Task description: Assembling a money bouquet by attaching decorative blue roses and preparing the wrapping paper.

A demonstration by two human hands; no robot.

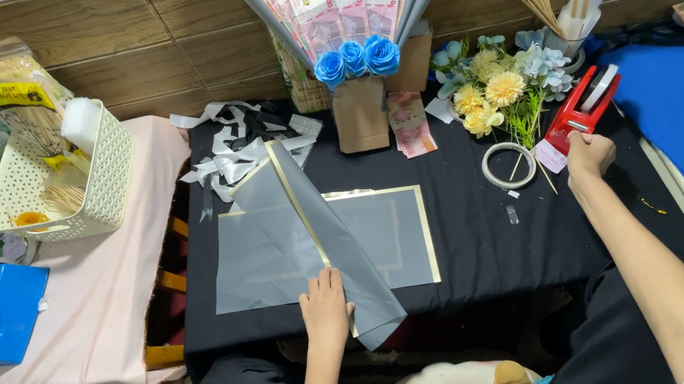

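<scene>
A grey wrapping sheet with gold edging (268,250) lies flat on the black table (480,243), with a second grey sheet folded over it at an angle. My left hand (325,308) presses flat on the folded sheet near the table's front edge. My right hand (589,153) reaches to the red tape dispenser (584,107) at the right and grips its lower end. A roll of clear tape (510,165) lies just left of that hand.
A bouquet of banknotes with blue paper roses (356,58) stands at the back. Artificial flowers (496,87), ribbon scraps (233,150) and a brown box (359,113) lie nearby. A white basket (61,174) and blue tape dispenser (1,309) sit on the pink table at left.
</scene>
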